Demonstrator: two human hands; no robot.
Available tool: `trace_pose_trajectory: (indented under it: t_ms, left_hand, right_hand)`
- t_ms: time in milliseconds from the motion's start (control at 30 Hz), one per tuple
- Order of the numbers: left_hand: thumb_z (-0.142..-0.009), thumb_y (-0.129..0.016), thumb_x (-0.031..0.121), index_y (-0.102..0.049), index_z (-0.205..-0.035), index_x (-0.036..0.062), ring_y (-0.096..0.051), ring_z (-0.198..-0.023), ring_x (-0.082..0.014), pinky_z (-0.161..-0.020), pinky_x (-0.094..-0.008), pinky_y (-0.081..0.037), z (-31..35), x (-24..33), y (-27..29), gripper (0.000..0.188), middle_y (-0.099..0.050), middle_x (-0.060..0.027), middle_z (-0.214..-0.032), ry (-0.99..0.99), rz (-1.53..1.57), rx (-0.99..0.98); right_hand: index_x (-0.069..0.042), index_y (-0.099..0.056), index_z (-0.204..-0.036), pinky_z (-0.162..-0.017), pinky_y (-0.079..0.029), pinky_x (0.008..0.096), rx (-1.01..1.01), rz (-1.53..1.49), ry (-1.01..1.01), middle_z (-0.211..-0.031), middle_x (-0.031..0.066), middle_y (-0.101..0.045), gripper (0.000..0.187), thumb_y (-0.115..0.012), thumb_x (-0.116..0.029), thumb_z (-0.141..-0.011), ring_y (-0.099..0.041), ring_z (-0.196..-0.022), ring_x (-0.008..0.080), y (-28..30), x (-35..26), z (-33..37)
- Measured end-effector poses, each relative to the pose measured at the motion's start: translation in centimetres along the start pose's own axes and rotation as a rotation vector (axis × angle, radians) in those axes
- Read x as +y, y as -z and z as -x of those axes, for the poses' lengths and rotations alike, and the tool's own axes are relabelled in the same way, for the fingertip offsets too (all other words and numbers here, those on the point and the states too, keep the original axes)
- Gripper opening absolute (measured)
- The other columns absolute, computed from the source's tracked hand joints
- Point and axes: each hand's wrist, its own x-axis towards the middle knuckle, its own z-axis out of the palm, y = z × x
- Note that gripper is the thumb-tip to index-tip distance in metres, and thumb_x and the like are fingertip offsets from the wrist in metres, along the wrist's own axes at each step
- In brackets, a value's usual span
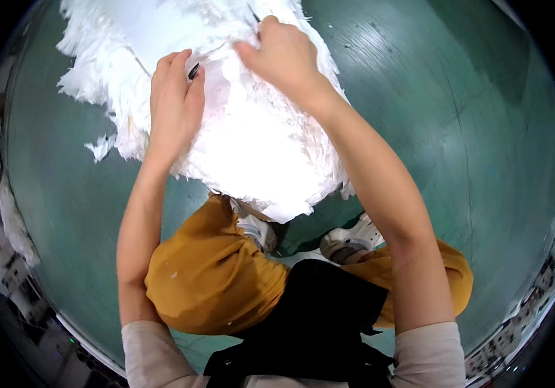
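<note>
A thick pile of white, fluffy sheet material (251, 149) with ragged, frayed edges lies in front of me, its near end above my shoes. My left hand (175, 97) rests on its left part, fingers together. Between thumb and forefinger shows a small black pointed thing (193, 71); the rest of it is hidden. Farther right, my right hand (284, 58) lies on the pile with curled fingers and thumb reaching left. A thin dark thing (255, 15) sticks out by its fingertips; its kind is too small to tell. Brightness washes out the pile's middle.
Green floor (407, 84) with fine cracks surrounds the pile. A torn white scrap (101, 148) lies off its left edge. My knees in mustard trousers (213, 278) and a light clog (355, 239) are close below. Blurred clutter (16, 226) lines the far left rim.
</note>
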Motion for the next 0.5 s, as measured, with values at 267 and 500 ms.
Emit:
trace_pose_trajectory:
  t_ms: [267,500]
  left_hand:
    - [-0.091,-0.047,0.019,-0.056,-0.099,-0.0044,-0.056,-0.069,-0.0249,-0.064,-0.0350,-0.043,-2.1,2.2,-0.1,0.027,-0.059,-0.0188,-0.080,0.309,-0.104,-0.249]
    - [-0.090,-0.049,0.020,-0.055,-0.086,-0.0043,-0.052,-0.058,-0.0332,-0.060,-0.0391,-0.041,0.1,2.8,-3.7,0.026,-0.056,-0.0165,-0.065,-0.174,-0.290,0.125]
  right_hand:
    - [0.003,-0.062,-0.086,-0.066,-0.050,0.0382,-0.166,-0.538,-0.368,-0.072,0.0146,-0.064,0.028,-0.056,-0.023,-0.078,-0.064,-0.070,0.0257,3.0,5.6,-0.6]
    - [0.004,-0.062,-0.085,-0.059,-0.044,0.0298,-0.137,-0.882,-0.404,-0.071,0.0062,-0.061,0.025,-0.056,-0.020,-0.080,-0.055,-0.064,0.0136,1.9,9.9,-0.2]
